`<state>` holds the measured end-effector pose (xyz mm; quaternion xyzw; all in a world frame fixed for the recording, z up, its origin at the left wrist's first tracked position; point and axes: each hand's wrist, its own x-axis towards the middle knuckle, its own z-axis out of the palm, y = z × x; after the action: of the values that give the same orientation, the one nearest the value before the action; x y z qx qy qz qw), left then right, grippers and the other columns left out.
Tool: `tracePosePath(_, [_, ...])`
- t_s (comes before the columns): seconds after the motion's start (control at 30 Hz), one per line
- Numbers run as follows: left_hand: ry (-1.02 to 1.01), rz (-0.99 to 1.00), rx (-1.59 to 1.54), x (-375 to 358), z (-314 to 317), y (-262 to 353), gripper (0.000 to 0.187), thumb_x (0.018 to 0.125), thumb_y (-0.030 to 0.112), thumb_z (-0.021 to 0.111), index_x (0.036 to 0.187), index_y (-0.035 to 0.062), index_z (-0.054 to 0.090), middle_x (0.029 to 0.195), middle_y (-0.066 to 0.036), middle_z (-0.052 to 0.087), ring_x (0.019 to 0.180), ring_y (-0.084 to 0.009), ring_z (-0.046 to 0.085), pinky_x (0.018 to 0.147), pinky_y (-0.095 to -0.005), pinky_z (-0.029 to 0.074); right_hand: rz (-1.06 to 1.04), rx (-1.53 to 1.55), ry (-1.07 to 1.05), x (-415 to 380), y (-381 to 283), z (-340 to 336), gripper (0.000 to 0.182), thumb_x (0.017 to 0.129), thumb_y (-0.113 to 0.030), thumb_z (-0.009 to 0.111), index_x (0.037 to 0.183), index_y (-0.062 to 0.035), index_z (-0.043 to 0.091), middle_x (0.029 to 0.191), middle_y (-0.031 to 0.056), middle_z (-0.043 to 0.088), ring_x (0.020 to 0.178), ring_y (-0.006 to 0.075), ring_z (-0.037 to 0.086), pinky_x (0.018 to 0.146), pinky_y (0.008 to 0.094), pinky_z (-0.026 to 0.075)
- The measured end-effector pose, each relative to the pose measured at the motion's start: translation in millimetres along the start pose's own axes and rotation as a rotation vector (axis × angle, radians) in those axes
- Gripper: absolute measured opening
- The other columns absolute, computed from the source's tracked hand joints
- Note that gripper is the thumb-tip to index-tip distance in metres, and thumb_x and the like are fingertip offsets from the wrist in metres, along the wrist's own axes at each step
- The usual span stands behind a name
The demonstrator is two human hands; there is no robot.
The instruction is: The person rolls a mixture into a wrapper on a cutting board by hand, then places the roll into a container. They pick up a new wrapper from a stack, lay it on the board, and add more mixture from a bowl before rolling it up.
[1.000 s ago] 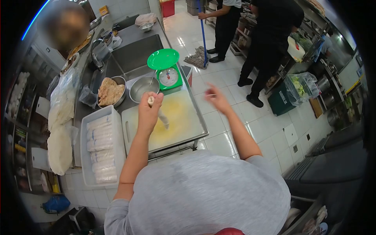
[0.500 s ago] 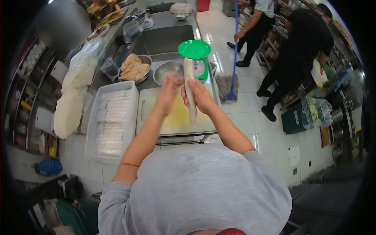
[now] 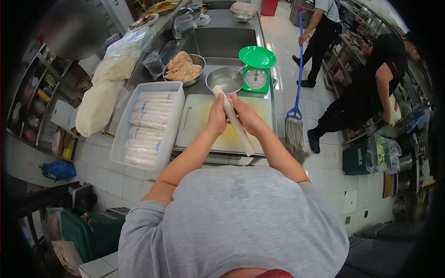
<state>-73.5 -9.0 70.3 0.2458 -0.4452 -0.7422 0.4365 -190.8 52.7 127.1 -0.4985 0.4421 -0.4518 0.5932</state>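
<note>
Single head-worn camera, facing forward and down, counter (image 3: pixel 222 21) close below

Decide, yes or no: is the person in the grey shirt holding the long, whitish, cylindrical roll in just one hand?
No, the left hand and the right hand are both on the roll.

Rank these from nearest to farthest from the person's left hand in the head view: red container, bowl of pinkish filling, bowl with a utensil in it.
1. Bowl with a utensil: just ahead of the left hand.
2. Bowl of pinkish filling: ahead, to the left.
3. Red container: far ahead, beyond the counter.
</note>
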Motion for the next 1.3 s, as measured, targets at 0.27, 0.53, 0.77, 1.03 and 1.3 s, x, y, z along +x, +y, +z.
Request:
tracePosePath(0.27, [0.164,0.077,-0.167,4.0,2.9,3.9,0.043,0.098,0.047,0.04,0.117,0.0086,0.042,0.124,-0.012,0.051,0.116,-0.0245,0.049,0.097,-0.0397,0.041,-0.639,-0.636,0.171,-0.4,53.8,31.8,0.068,0.1,-0.038,0.041,0.148,0.0005,0.014,0.155,0.0169,0.017,0.144,0.0284,0.013,0.115,0.0368,0.012])
tracePosePath(0.53, [-0.118,0.041,-0.291,-0.8,1.8,7.5,0.038,0.101,0.041,0.034,0.109,0.0075,0.049,0.125,-0.013,0.053,0.115,-0.0288,0.053,0.094,-0.0472,0.045,-0.598,-0.189,0.231,-9.5,31.7,3.9,0.069,0.098,-0.038,0.045,0.148,0.0001,0.015,0.152,0.0183,0.025,0.139,0.027,0.029,0.108,0.0351,0.03])
tracePosePath(0.77, [-0.062,0.0,-0.303,-2.1,-2.2,21.2,0.039,0.1,0.047,0.036,0.113,0.0113,0.043,0.123,-0.018,0.055,0.113,-0.0303,0.055,0.09,-0.0449,0.048,-0.771,-0.887,0.158,-15.0,43.7,23.7,0.074,0.09,-0.035,0.06,0.143,0.0038,0.027,0.143,0.0232,0.038,0.129,0.0383,0.041,0.105,0.0419,0.034])
tracePosePath(1.03, [0.082,0.031,-0.19,8.2,21.8,27.0,0.033,0.099,0.041,0.044,0.112,0.0112,0.042,0.112,-0.014,0.058,0.105,-0.0263,0.057,0.084,-0.0414,0.048,-0.367,-0.244,0.434,-31.5,90.7,15.0,0.06,0.089,-0.011,0.062,0.141,-0.0031,0.033,0.125,0.013,0.053,0.113,0.0215,0.051,0.097,0.0347,0.041])
tracePosePath(1.3, [0.002,-0.133,0.541,84.9,51.8,-44.8,0.044,0.09,0.039,0.059,0.111,0.0034,0.044,0.1,-0.012,0.061,0.093,-0.0218,0.061,0.08,-0.036,0.047,-0.072,0.066,0.563,-54.7,124.8,-28.4,0.036,0.091,-0.004,0.057,0.126,0.0021,0.052,0.1,0.0093,0.066,0.084,0.0132,0.062,0.077,0.0259,0.049])
